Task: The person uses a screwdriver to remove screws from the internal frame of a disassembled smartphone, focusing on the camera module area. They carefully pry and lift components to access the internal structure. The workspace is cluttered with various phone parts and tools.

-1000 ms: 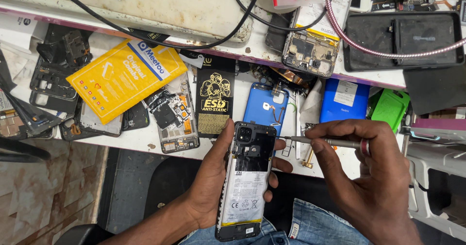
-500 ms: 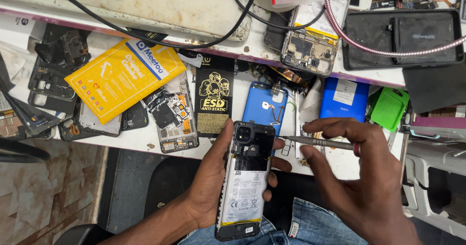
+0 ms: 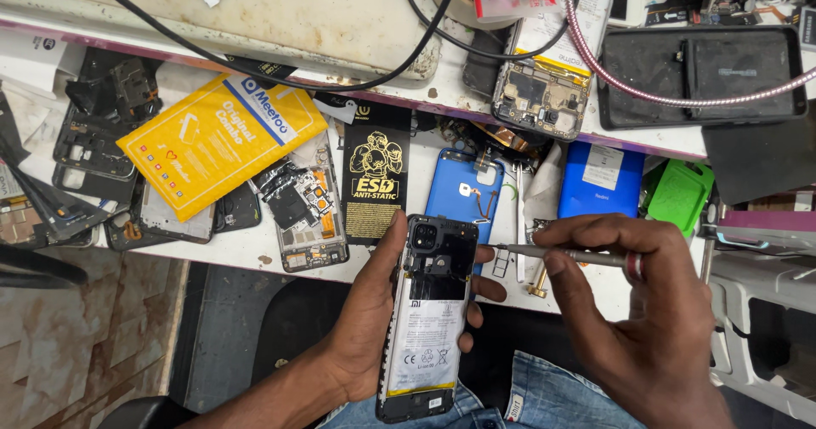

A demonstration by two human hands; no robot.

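Fingers of the left hand (image 3: 365, 327) are closed around an opened phone (image 3: 427, 318) with its back cover removed, the thumb lying along the left edge and the fingertips showing at the right edge. This phone stands upright in the lower centre of the frame, camera end up, with the pale battery and the dark inner frame exposed. From the lower left the forearm comes up and the palm sits behind the phone. At the lower right, the right hand (image 3: 637, 318) is bent at the wrist, and its thumb and fingers pinch a thin metal screwdriver (image 3: 561, 255). That tool lies nearly level, and its tip points left, just beside the upper right edge of the phone. Blue jeans (image 3: 544, 399) show under both hands at the bottom edge. Behind the hands a white workbench (image 3: 246, 255) crosses the middle of the frame and carries many parts: a yellow package (image 3: 217, 140) at the left, a black anti-static sachet (image 3: 376, 174) near the centre, a blue back cover (image 3: 463, 191) just above the phone, a second blue phone (image 3: 599, 178) and a green case (image 3: 680, 195) at the right. Dark phone frames (image 3: 93, 149) lie at the far left. On a higher beige shelf (image 3: 323, 30), at the top of the frame, black cables (image 3: 255, 68) run across. Worn floor tiles (image 3: 76, 335) show in the lower left.
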